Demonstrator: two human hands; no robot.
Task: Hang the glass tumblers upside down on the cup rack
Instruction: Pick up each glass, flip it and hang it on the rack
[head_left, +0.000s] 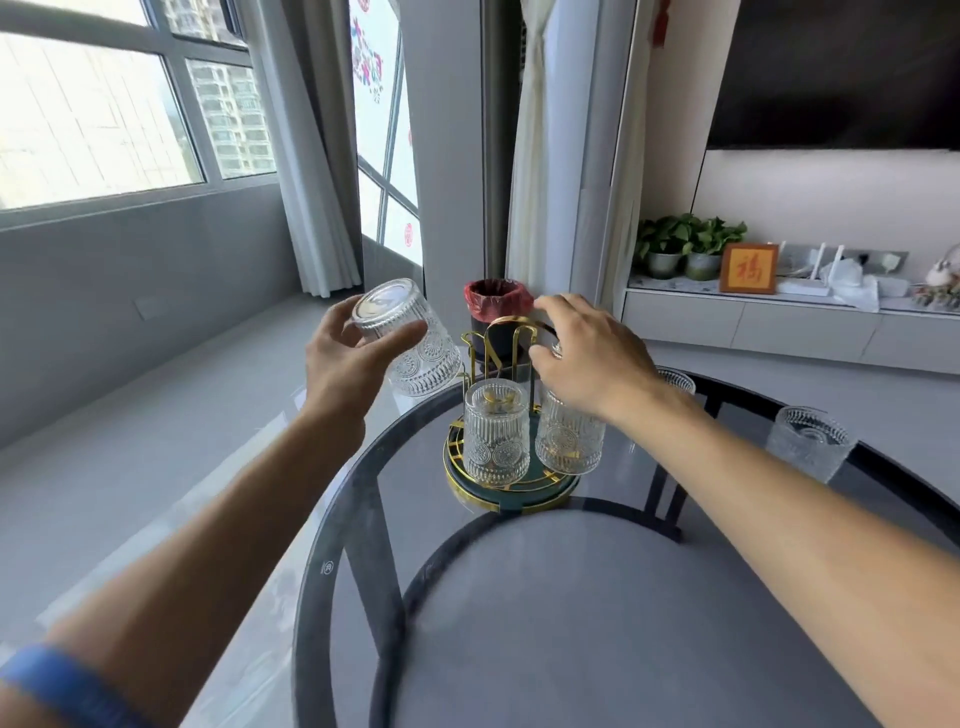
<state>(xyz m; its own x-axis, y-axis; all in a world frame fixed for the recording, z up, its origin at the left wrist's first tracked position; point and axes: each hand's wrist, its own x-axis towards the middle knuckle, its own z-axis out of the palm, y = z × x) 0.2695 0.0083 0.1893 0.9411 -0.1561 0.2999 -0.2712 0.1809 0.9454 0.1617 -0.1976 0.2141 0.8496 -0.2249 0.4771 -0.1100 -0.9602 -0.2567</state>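
A gold wire cup rack (511, 483) with a round green base stands on the glass table. Two embossed glass tumblers hang upside down on it: one at the front (496, 434) and one to its right (569, 441). My left hand (345, 358) holds a third tumbler (410, 345) tilted, base up, just left of the rack's gold hooks. My right hand (587, 353) rests on top of the rack over the right tumbler, fingers on the gold loop. Another tumbler (808, 441) stands on the table at the right, and one more (675, 382) shows partly behind my right wrist.
The round dark glass table (363, 519) has a black frame beneath it. A small bin with a red liner (498, 304) stands on the floor behind the rack. A low white cabinet with plants and a framed picture runs along the right wall.
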